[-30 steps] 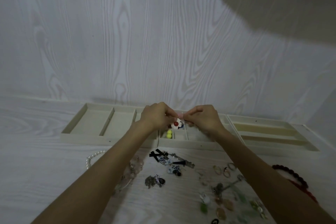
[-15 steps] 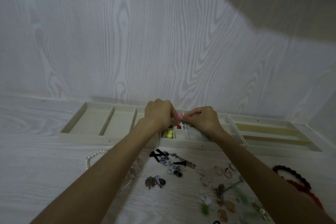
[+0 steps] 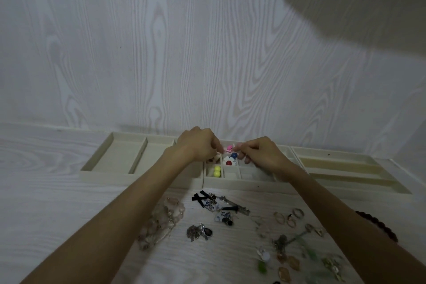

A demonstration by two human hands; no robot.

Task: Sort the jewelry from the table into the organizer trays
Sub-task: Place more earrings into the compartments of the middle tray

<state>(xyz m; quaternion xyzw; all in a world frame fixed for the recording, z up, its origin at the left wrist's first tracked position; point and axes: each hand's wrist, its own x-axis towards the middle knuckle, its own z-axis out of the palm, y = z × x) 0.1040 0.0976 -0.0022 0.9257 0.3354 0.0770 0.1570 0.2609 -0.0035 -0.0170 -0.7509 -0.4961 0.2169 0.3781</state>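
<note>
Both hands meet over the small-compartment organizer tray (image 3: 239, 184) at frame centre. The left hand (image 3: 198, 145) and right hand (image 3: 261, 152) have fingers curled, together pinching a pink piece (image 3: 228, 148) between them. Just below their grip, a white flower earring (image 3: 227, 161) lies in a compartment, with yellow beads (image 3: 217, 171) lower left.

Both forearms are bare from the lower edge of the view up to the wrists, with no sleeve showing. The left hand (image 3: 198, 144) and the right hand (image 3: 262, 153) wear nothing: no ring, watch, glove or bracelet (the nails are too small to judge). The fingers are slim, the wrists narrow.
</note>
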